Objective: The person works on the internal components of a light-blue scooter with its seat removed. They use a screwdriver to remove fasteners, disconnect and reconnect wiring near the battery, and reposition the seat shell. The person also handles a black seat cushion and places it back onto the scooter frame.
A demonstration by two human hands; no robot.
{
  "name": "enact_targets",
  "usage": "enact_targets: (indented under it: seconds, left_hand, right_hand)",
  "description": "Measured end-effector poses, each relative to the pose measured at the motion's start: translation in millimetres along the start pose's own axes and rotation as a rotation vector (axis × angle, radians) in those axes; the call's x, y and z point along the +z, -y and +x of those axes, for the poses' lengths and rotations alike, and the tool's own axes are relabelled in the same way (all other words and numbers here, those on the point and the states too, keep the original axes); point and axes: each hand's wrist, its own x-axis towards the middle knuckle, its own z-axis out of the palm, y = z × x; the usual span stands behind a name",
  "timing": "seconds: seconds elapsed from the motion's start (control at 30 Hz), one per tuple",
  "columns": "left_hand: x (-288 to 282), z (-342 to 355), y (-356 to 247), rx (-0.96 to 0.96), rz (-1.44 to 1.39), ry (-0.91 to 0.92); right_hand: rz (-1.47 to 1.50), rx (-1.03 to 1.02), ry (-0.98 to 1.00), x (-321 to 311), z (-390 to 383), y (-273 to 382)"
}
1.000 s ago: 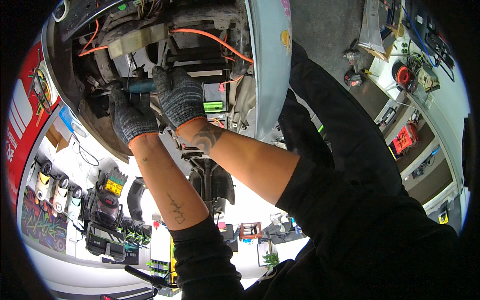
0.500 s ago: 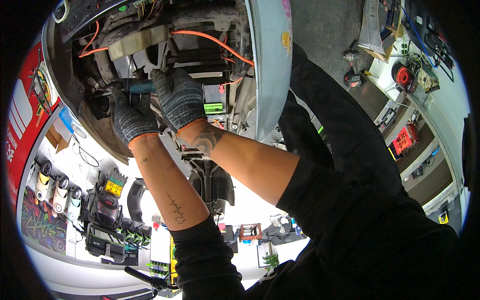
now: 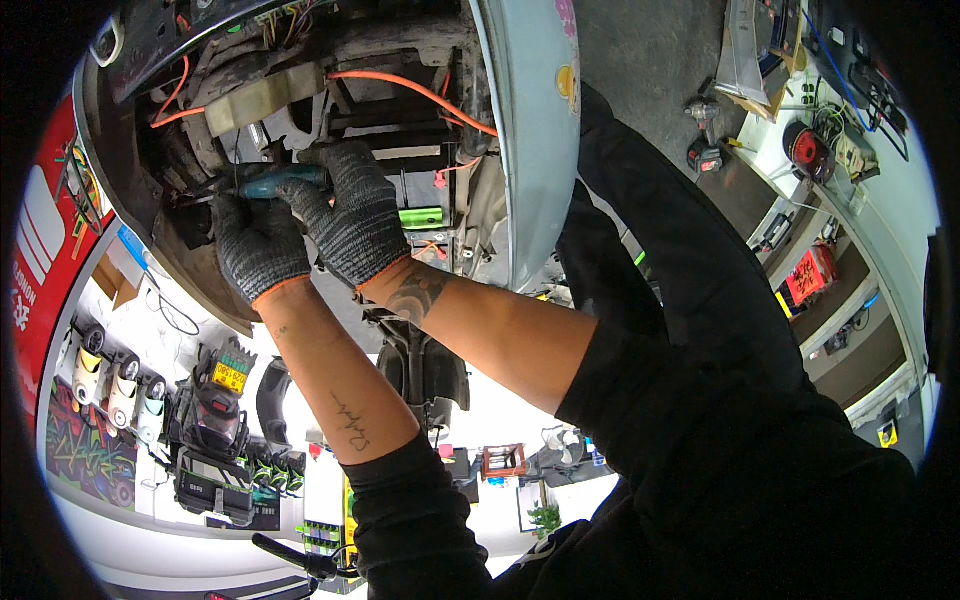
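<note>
My left hand (image 3: 258, 245), in a dark grey knit glove, is closed at the near side of a teal tool handle (image 3: 265, 187) inside the vehicle's open frame (image 3: 390, 100); what its fingertips grip is hidden. My right hand (image 3: 355, 215), gloved alike, grips the right part of that handle. The tool's dark left end lies among shadowed parts. Just above it are a translucent plastic container (image 3: 265, 97) and an orange cable (image 3: 420, 85). A green part (image 3: 420, 218) shows to the right of my right hand.
A pale blue body panel (image 3: 537, 130) borders the frame on the right. Beyond it are a cordless power tool (image 3: 704, 150) and a bench with a red-and-black reel (image 3: 805, 150). A red board (image 3: 40, 240) stands at the far left. Several small white vehicles (image 3: 90, 375) are at lower left.
Both hands have shifted slightly downward, and my right hand's fingers sit differently on the teal handle. The vehicle parts appear moved slightly leftward in the picture.
</note>
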Motion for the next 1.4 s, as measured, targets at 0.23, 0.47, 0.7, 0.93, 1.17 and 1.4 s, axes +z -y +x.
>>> enact_targets:
  seconds: [0.23, 0.47, 0.7, 0.93, 1.17, 1.4]
  left_hand:
    - [18, -15, 2, -0.004, 0.064, -0.132]
    - [19, -45, 13, -0.424, -0.253, 0.166]
    - [11, -34, 22, -0.133, -0.097, 0.442]
    - [-1, -24, 23, -0.113, -0.026, 0.402]
    - [30, -26, 11, -0.050, 0.360, -0.019]
    - [30, -32, 8, -0.231, -0.374, 0.660]
  right_hand:
    - [-0.112, 0.049, 0.099, 2, 8, -4]
    - [-0.214, 0.091, 0.036, 12, 17, -6]
    - [-0.292, 0.254, 0.187, 13, 23, -7]
    - [-0.052, 0.449, -0.004, 21, 16, 3]
    - [-0.012, 0.283, 0.036, 14, 8, 9]
    - [-0.150, 0.078, 0.113, 6, 16, 12]
